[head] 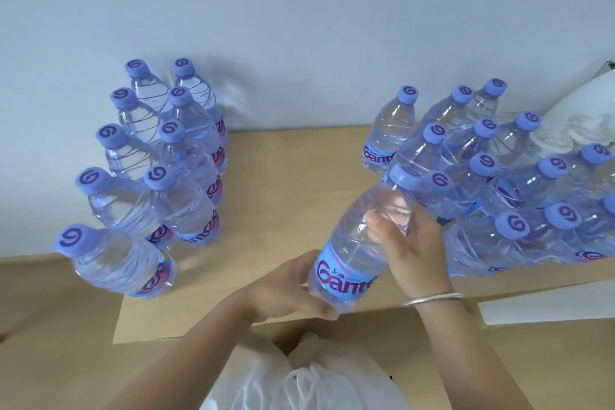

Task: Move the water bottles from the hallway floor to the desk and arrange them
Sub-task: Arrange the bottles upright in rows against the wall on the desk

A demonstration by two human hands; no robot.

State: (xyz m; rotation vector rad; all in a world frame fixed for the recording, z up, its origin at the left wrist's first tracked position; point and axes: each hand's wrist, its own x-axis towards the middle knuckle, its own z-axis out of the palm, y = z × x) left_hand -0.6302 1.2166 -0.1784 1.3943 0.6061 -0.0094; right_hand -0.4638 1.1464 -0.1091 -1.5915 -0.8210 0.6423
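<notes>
While both hands clamp one tilted bottle (356,250) above the desk (286,170) near its front edge, left hand (293,289) at its base, right hand (409,243) higher, bare wood lies open between the left rows (159,156) and the right cluster (492,176).

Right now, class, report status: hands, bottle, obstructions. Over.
Left hand under base, right hand on shoulder of tilted clear plastic water bottle with blue cap. Above wooden desk. Gap between the two standing bottle groups open.
</notes>
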